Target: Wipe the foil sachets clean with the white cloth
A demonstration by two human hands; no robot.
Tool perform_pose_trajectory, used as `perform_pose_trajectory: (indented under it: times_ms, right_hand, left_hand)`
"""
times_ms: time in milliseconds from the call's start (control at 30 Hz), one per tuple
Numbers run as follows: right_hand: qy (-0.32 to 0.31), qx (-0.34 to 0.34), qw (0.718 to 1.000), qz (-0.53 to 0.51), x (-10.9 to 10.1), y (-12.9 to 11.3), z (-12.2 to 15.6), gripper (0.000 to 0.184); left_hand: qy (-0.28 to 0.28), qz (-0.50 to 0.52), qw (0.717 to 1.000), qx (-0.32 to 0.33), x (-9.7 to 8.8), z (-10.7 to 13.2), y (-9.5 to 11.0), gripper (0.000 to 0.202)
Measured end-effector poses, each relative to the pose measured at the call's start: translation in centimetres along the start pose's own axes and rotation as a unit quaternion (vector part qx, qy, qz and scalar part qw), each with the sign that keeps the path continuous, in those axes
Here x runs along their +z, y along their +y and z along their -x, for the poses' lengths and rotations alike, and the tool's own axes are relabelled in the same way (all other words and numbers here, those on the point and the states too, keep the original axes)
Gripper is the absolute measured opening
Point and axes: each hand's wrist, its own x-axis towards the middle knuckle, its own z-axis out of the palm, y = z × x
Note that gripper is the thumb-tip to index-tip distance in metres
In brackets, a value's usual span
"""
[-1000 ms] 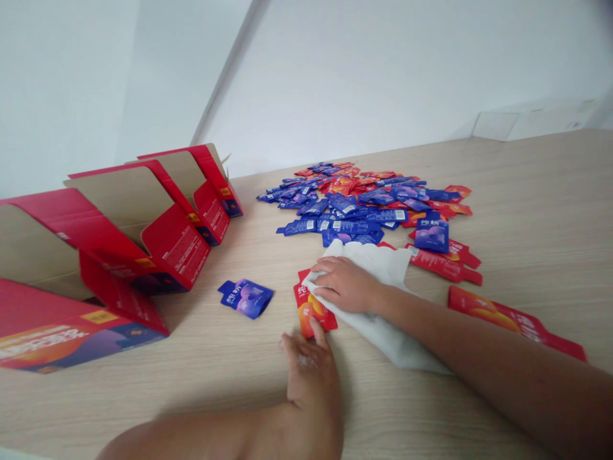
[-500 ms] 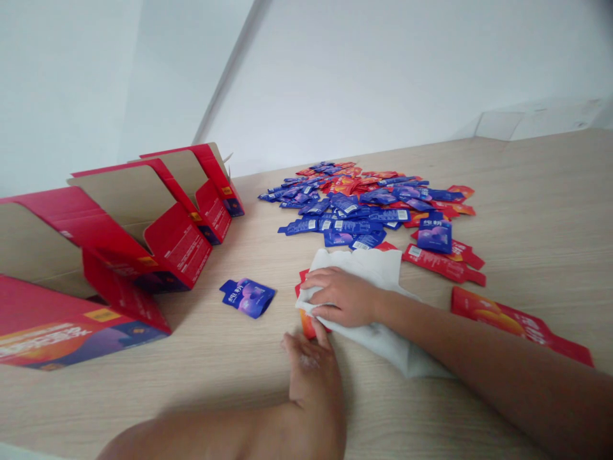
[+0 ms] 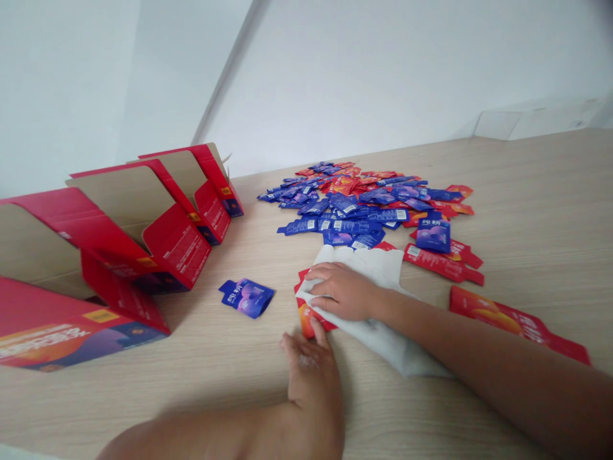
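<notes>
Beneath a white cloth (image 3: 383, 268) lies a red and orange pouch (image 3: 306, 319), with only its left and near edges showing. My right hand (image 3: 345, 291) presses the cloth onto the pouch, its fingers lying over the fabric. At the near edge of the pouch, my left hand (image 3: 311, 367) rests a fingertip on it, with its other fingers apart on the table. To the left of both hands is a single purple-blue pouch (image 3: 248, 298).
Several red cardboard boxes (image 3: 177, 246) stand with flaps raised on the left. A heap of blue and red pouches (image 3: 354, 207) spreads across the back of the wooden table (image 3: 230, 390), before a white wall (image 3: 407, 76). Another red pouch (image 3: 517, 322) lies beyond my right forearm.
My right hand and the front of the cloth have shifted slightly, uncovering more of the red and orange pouch. My left hand has hardly moved.
</notes>
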Motion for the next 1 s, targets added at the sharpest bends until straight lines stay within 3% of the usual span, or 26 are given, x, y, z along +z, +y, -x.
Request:
perform_pose_trajectory:
  times_ms: [267,667,1000]
  right_hand:
    - [0.004,0.020,1.000,-0.007,0.18,0.35,-0.05,0.028]
    - [0.008,0.054,0.999,0.003,0.17,0.31,-0.08,0.030]
    - [0.000,0.075,0.997,0.027,-0.10,0.28,-0.03,0.031]
  left_hand:
    - [0.001,-0.050,0.998,-0.034,-0.02,0.06,0.69,0.049]
    - [-0.023,-0.005,1.000,-0.017,-0.02,-0.06,0.29,0.051]
    - [-0.003,-0.026,1.000,-0.015,0.02,0.05,0.34,0.050]
